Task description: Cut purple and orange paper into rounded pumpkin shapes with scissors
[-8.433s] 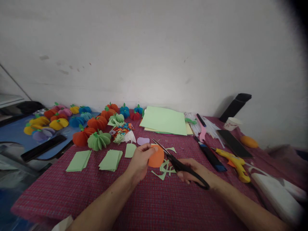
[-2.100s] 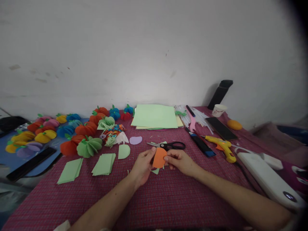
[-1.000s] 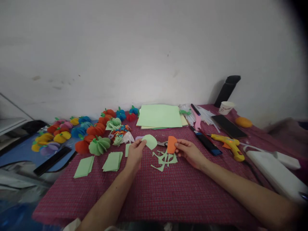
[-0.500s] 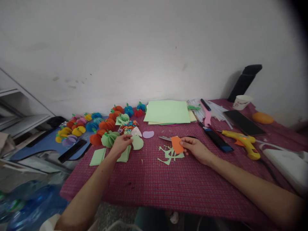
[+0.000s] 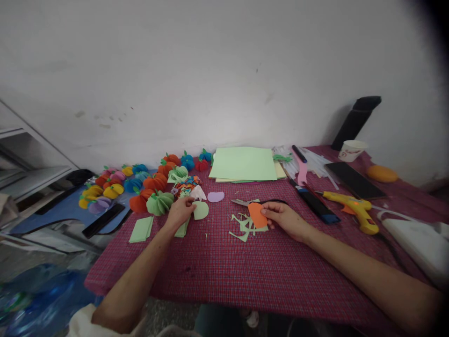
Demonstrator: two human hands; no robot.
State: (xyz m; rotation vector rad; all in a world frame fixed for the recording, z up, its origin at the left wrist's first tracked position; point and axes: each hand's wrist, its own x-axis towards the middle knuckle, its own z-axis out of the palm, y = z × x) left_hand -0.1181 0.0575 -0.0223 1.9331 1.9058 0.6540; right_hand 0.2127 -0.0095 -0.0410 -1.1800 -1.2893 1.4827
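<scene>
1. The orange paper (image 5: 257, 216) is pinched by the right hand (image 5: 285, 220).
2. Left of that grip, green scraps (image 5: 243, 237) are strewn.
3. By the left hand (image 5: 179, 212), rounded green paper (image 5: 201, 210) is touched at the fingertips; whether it is pinched cannot be told.

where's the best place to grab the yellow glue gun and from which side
Probably by the handle of the yellow glue gun, coming from the near right side. The gun lies on its side, handle bent toward the near side, while the narrow nozzle points left, so that end seems best avoided. The right hand is nearer, but it holds orange paper.
</scene>
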